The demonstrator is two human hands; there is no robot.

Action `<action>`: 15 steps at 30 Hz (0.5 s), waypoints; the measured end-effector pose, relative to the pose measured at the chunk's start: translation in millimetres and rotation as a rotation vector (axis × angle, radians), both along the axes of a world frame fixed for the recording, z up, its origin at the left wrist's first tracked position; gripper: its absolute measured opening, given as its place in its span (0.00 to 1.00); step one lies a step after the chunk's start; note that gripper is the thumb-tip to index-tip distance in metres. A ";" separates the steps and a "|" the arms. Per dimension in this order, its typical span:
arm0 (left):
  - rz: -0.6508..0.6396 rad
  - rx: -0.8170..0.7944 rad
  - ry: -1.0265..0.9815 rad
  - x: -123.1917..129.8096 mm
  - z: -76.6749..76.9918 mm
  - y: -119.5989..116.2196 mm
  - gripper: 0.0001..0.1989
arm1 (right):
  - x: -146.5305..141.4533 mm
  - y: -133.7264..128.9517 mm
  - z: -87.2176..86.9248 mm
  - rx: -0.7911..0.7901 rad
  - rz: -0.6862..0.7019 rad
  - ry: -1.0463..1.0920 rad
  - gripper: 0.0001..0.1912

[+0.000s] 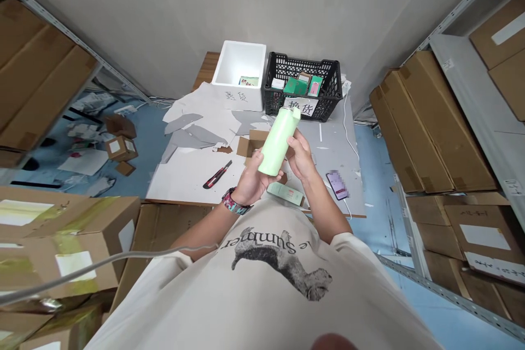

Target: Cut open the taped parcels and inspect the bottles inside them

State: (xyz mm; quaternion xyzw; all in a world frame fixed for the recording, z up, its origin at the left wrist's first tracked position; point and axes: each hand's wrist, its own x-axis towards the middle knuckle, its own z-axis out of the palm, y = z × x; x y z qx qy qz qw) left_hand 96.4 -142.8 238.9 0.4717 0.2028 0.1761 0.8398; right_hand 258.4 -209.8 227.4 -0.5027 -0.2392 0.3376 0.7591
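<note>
Smartphone screen (337, 185) blurred; print on the boxes (301, 86) in the black crate (287, 57) too small to read

A matte, pale green bottle (277, 142), cylindrical, is held tilted, its upper end leaning away from the body and rightward. The lower end is cradled by the left hand (255, 178); the opposite side is pressed by the right hand (301, 157).

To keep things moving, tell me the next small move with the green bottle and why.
Probably turn the green bottle between the left hand and right hand to inspect its far side: both hands hold it up, a matching carton lying below.
</note>
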 end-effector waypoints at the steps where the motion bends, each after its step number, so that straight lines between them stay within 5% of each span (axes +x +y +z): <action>1: 0.083 0.101 0.005 -0.8 -1.2 -0.3 0.37 | -1.9 0.5 0.3 0.002 -0.007 -0.019 0.39; 3: 0.253 0.308 0.000 -2.5 -4.4 -1.2 0.42 | -5.8 0.7 1.4 0.010 -0.034 -0.048 0.41; 5: 0.266 0.332 -0.016 -4.6 -8.5 -0.3 0.44 | -10.0 -1.2 3.8 0.034 -0.056 -0.060 0.43; 9: -0.041 -0.100 -0.006 -9.7 -17.1 9.2 0.35 | -20.3 -9.6 10.4 0.071 -0.040 -0.087 0.44; 11: -0.068 -0.201 0.000 -11.8 -20.7 13.4 0.33 | -25.5 -10.8 10.7 0.064 -0.046 -0.085 0.44; 15: 0.223 0.028 -0.023 -15.1 -22.8 10.7 0.30 | -29.0 -2.8 2.1 0.024 -0.105 0.036 0.37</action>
